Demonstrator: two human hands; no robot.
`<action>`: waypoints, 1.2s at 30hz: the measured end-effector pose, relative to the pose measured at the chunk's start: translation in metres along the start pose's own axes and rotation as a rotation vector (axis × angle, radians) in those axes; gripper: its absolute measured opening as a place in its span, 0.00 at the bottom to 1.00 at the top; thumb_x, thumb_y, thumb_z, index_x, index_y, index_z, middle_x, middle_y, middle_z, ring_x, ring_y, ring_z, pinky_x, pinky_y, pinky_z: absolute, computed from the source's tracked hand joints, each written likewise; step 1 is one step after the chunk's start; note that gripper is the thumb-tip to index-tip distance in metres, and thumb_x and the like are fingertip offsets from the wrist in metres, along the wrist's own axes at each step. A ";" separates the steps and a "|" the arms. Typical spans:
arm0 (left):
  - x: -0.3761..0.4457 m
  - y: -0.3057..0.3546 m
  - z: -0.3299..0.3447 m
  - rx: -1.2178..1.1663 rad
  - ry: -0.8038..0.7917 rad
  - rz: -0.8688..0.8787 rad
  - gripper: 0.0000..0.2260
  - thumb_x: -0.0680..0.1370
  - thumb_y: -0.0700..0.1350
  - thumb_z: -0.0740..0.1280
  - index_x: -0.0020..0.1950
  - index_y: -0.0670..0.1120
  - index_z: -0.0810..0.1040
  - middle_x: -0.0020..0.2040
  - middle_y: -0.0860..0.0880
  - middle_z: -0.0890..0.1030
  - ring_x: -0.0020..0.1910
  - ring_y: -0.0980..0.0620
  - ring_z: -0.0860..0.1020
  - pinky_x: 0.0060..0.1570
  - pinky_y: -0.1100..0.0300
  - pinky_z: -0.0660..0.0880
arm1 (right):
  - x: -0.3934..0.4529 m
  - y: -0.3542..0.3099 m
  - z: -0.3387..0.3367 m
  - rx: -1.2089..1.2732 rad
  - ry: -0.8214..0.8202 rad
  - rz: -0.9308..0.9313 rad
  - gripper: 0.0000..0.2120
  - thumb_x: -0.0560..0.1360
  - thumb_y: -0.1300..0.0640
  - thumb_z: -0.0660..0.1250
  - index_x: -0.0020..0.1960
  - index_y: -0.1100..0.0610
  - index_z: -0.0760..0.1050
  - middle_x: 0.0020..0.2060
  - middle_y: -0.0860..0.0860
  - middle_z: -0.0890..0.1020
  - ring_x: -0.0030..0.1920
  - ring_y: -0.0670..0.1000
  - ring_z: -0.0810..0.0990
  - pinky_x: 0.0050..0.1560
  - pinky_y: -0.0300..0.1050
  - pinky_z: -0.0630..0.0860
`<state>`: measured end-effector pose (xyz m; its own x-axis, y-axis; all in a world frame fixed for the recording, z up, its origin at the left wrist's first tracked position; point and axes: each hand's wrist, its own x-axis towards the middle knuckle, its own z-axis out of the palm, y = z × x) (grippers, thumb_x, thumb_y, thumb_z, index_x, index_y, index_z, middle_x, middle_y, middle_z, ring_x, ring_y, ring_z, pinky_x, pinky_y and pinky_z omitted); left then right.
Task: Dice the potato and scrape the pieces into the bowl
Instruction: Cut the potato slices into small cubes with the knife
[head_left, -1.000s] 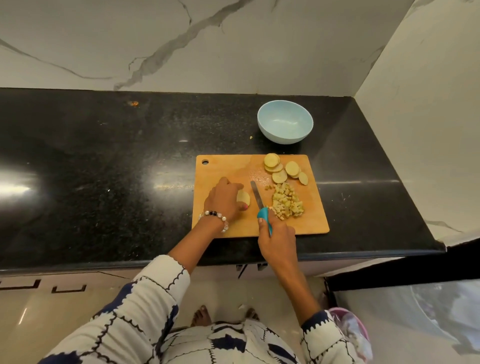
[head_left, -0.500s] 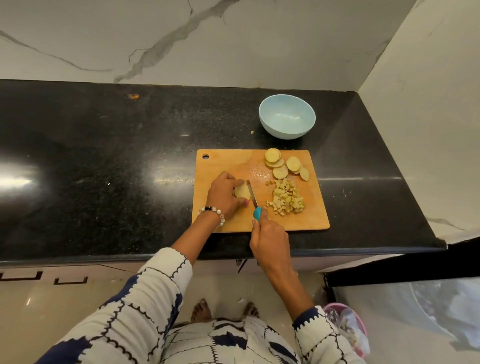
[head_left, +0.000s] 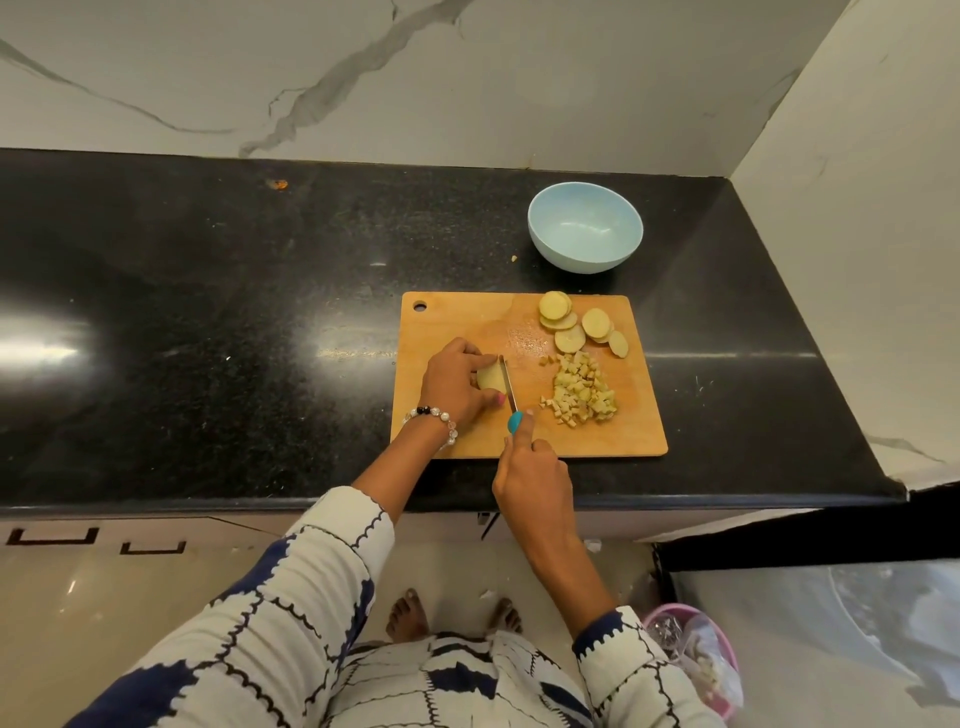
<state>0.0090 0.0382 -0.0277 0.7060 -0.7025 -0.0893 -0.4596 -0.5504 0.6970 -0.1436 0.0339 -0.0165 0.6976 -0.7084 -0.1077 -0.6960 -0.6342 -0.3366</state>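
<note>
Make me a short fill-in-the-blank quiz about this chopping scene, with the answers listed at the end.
1. The left hand holds a potato piece on the wooden ____.
2. The right hand grips a knife whose handle is ____ in colour.
3. The light blue bowl on the black counter holds ____ potato pieces so far.
4. The round potato slices lie between the bowl and the heap of ____ pieces.

Answers: cutting board; blue; no; diced
</note>
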 end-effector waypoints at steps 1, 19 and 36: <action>0.000 0.000 0.000 0.000 0.002 -0.001 0.28 0.63 0.47 0.79 0.62 0.47 0.78 0.54 0.52 0.75 0.40 0.54 0.74 0.49 0.60 0.75 | 0.000 -0.002 0.000 -0.024 -0.010 0.002 0.26 0.82 0.56 0.49 0.77 0.63 0.45 0.52 0.59 0.77 0.47 0.58 0.79 0.41 0.48 0.71; 0.003 -0.001 -0.002 0.049 -0.024 -0.013 0.29 0.64 0.48 0.78 0.64 0.46 0.76 0.57 0.51 0.75 0.43 0.55 0.73 0.51 0.62 0.72 | -0.034 0.008 0.003 -0.131 0.138 -0.095 0.26 0.66 0.60 0.76 0.61 0.70 0.75 0.27 0.55 0.74 0.18 0.51 0.69 0.21 0.38 0.54; -0.001 0.003 -0.005 0.012 -0.034 -0.047 0.29 0.63 0.47 0.78 0.63 0.47 0.76 0.57 0.51 0.74 0.42 0.56 0.72 0.47 0.66 0.69 | -0.028 0.016 -0.004 0.034 0.146 -0.036 0.24 0.79 0.55 0.61 0.71 0.64 0.65 0.37 0.58 0.78 0.29 0.57 0.76 0.27 0.44 0.62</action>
<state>0.0097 0.0395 -0.0226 0.7082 -0.6908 -0.1459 -0.4333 -0.5884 0.6827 -0.1750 0.0423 -0.0148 0.6880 -0.7245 0.0415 -0.6630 -0.6508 -0.3700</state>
